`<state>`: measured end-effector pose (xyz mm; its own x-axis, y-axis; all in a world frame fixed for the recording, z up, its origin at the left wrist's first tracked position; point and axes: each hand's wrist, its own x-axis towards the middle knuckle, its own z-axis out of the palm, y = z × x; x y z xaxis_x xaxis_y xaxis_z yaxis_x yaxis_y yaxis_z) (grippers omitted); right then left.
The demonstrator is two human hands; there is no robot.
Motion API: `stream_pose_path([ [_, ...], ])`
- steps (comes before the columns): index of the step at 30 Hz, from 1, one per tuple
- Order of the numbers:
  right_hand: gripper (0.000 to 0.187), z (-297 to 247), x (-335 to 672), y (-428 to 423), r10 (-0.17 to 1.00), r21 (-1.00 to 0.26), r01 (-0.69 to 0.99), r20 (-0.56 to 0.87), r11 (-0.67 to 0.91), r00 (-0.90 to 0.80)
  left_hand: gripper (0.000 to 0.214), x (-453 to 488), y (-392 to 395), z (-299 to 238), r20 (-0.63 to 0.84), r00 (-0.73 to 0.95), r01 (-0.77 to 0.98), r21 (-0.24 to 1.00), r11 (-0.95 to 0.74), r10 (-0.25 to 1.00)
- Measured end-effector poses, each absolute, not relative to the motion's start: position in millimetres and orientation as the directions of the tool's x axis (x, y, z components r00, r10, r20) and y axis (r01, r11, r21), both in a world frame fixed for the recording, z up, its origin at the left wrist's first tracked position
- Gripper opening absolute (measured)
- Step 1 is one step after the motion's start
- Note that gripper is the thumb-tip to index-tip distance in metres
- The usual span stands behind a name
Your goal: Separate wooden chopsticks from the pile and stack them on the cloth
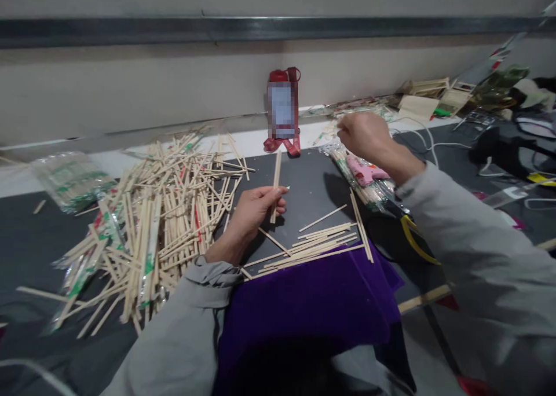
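My left hand (257, 212) is closed, pinching a pair of wooden chopsticks (277, 179) upright over the grey table. My right hand (368, 141) is raised at the right, its fingers curled together; what they hold, if anything, is hidden. Just below it a pink glue gun (367, 170) lies on a bundle of wrapped chopsticks (372, 194). Between my arms, several loose chopsticks (321, 241) lie side by side, some overlapping a purple cloth (304, 303). To my left hand's left spreads a large heap of chopsticks (174, 222), some in clear wrappers with green print.
A sealed pack of chopsticks (72, 179) lies at the far left. A phone in a red case (283, 109) leans against the wall. White cables (428, 141) and small wooden frames (428, 88) are at the back right. A yellow strap (414, 239) lies by my right sleeve.
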<state>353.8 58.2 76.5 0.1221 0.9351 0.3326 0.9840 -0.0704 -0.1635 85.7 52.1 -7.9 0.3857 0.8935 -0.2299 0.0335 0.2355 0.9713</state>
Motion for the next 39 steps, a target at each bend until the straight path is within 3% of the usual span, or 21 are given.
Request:
stream_pose_path([
  [3,0.025,70,324,26,0.969,-0.547,0.835,0.232,0.058,0.084,0.025,90,45,-5,-0.318,0.494,0.011,0.933,0.360,0.810],
  [6,0.021,57,289,9,0.990,-0.850,0.520,0.131,0.086,0.051,0.021,92,40,-4,-0.358,0.564,0.024,0.908,0.419,0.744],
  [8,0.016,47,275,9,0.996,-0.944,0.324,0.080,0.061,0.048,0.022,92,38,-4,-0.371,0.593,0.043,0.900,0.433,0.714],
  [11,0.012,35,267,16,0.993,-0.989,0.137,0.063,0.049,0.101,0.025,92,35,-4,-0.368,0.616,0.064,0.904,0.422,0.696],
  [14,0.011,29,271,19,0.986,-0.989,0.124,0.097,0.081,0.132,0.027,91,33,-3,-0.362,0.612,0.092,0.915,0.392,0.703],
  [20,0.012,31,295,14,0.999,-0.974,0.222,0.041,0.048,-0.035,0.028,87,33,1,-0.368,0.580,0.204,0.929,0.308,0.727],
  [23,0.017,31,303,12,0.997,-0.902,0.426,0.049,0.067,-0.054,0.027,85,34,3,-0.290,0.558,0.345,0.933,0.101,0.777],
  [25,0.019,30,303,12,0.990,-0.740,0.659,0.131,0.135,-0.055,0.030,84,34,3,-0.154,0.540,0.520,0.834,-0.184,0.827],
  [27,0.023,28,300,12,0.977,-0.516,0.837,0.192,0.180,-0.092,0.031,85,32,4,-0.001,0.542,0.665,0.611,-0.429,0.840],
  [29,0.026,27,296,12,0.975,-0.350,0.918,0.180,0.186,-0.129,0.029,86,29,3,0.105,0.547,0.737,0.411,-0.537,0.831],
  [32,0.028,25,293,11,0.981,-0.261,0.950,0.136,0.170,-0.138,0.027,89,24,1,0.180,0.541,0.767,0.295,-0.570,0.821],
  [36,0.029,22,292,10,0.987,-0.281,0.952,0.135,0.121,-0.085,0.026,91,22,1,0.186,0.540,0.762,0.305,-0.571,0.821],
  [39,0.029,22,300,14,0.985,-0.317,0.946,0.170,0.062,-0.008,0.028,91,25,3,0.103,0.543,0.728,0.436,-0.529,0.833],
])
